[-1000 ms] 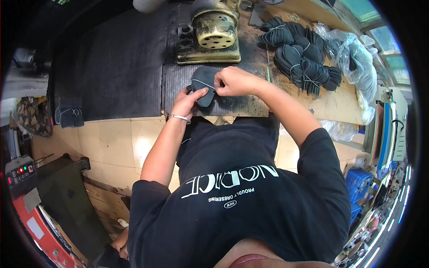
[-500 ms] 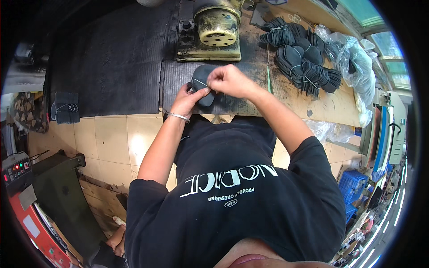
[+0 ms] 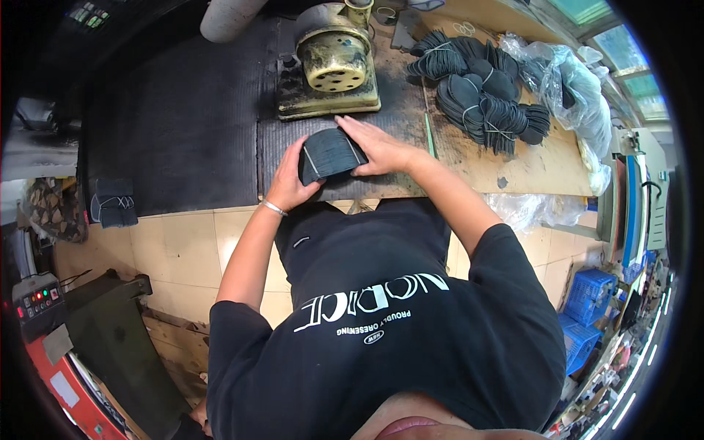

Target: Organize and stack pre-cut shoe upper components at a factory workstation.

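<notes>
A thick bundle of thin black sole-shaped pieces is between my two hands, its layered edges facing up. Pale bands run round it near both ends. My left hand grips its left end, fingers along the side and thumb at the near edge. At the right end, my right hand presses against the bundle, thumb near and fingers reaching along the far side. Just beyond the hands stands a cream, dark-stained machine with a round, holed part.
Several similar banded bundles lie together at the right of the worktable. Clear plastic bags are heaped beside them. Another black bundle sits at the table's left edge. A red machine with a control box stands lower left, blue crates lower right.
The bundle has been turned from its flat face to its layered edge. My right hand has gone from pinching at the band to holding the right end.
</notes>
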`<state>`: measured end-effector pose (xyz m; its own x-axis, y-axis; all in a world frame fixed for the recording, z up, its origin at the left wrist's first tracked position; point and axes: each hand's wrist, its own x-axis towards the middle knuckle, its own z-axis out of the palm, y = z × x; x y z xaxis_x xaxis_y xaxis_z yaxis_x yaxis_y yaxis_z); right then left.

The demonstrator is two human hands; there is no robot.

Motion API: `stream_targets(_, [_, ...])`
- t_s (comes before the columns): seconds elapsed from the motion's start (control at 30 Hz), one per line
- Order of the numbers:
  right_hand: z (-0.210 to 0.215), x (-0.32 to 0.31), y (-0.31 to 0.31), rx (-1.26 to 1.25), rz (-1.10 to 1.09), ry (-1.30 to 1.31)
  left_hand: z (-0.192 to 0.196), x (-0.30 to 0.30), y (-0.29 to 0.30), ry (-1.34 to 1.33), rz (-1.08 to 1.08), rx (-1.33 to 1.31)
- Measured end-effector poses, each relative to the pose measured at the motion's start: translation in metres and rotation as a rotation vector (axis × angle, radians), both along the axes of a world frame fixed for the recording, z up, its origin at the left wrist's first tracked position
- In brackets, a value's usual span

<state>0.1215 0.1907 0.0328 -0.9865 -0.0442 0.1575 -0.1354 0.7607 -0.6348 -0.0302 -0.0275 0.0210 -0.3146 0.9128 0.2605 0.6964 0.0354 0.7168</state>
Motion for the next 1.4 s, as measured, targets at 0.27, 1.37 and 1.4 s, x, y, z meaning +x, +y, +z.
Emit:
stream_targets(0.27, [-0.029, -0.002, 0.000, -0.044, -0.043, -0.063, 0.002, 0.010, 0.005, -0.050, 0.109, -0.020])
stream_targets(1.37, [-0.048, -0.001, 0.007, 0.120, -0.081, 0.090, -0.045, -0.016, -0.005, 0.123, 0.056, -0.166])
stream_targets(1.4, [-0.044, -0.003, 0.005, 0.084, -0.058, 0.021, -0.044, -0.015, -0.002, 0.100, 0.106, -0.212])
